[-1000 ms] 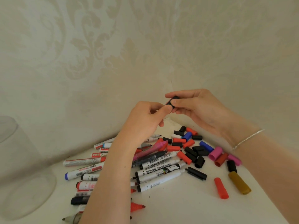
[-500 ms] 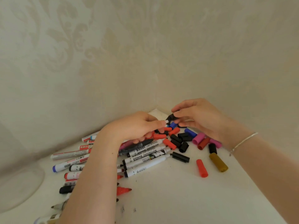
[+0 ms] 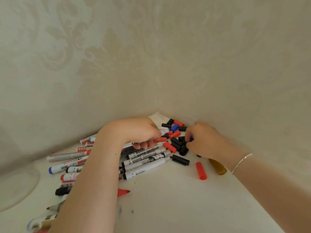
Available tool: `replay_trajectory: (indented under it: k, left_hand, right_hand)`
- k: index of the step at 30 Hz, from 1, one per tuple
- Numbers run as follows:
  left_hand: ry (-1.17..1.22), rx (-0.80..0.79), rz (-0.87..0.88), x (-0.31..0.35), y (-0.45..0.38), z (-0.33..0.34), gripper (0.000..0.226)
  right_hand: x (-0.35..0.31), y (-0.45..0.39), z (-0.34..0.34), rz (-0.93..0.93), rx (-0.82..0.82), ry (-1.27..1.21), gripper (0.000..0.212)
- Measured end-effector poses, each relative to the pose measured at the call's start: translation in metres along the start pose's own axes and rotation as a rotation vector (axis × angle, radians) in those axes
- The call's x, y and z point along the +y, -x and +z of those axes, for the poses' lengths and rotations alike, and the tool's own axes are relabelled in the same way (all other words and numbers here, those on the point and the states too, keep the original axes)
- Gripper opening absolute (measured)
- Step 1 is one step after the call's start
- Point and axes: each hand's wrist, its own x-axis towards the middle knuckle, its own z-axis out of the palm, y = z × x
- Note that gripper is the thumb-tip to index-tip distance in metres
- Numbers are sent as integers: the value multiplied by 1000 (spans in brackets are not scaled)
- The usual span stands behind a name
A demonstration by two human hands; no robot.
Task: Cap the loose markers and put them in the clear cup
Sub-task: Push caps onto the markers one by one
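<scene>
Fingers of my left hand (image 3: 134, 132) curl round a white marker (image 3: 164, 131) at frame centre, steadying it for capping, while my right hand (image 3: 204, 140) pinches a blue cap (image 3: 191, 138) from the cap pile (image 3: 176, 142); clear cup (image 3: 16, 187) waits lower left.

Both hands have come down from mid-air to the surface. One second ago they met above the pile, the right hand (image 3: 204, 140) pinching a black cap at the tip of the marker held by the left hand (image 3: 139, 130). Now they are apart: the left hand rests on the pile of markers (image 3: 144, 158), its fingers curled over a white marker (image 3: 164, 131); the right hand sits among the loose caps (image 3: 176, 142), fingers closed on a blue cap (image 3: 191, 138). The clear cup (image 3: 16, 187) shows less at the left edge.
</scene>
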Motion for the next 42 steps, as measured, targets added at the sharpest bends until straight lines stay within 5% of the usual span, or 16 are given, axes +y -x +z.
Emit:
replay_trajectory:
  k: [14, 17, 21, 42]
  left_hand:
    - [40, 51, -10, -16, -1, -9, 19]
    - [102, 96, 20, -21, 1, -14, 16]
    - [165, 161, 55, -29, 2, -20, 21]
    - [193, 172, 123, -26, 6, -23, 19]
  right_hand:
    - [-14, -45, 24, -59, -51, -48, 23]
    - [-15, -41, 2, 8, 12, -581, 21]
    - [-20, -30, -29, 22, -168, -1261, 25]
    - [-27, -27, -35, 13, -188, -1434, 22]
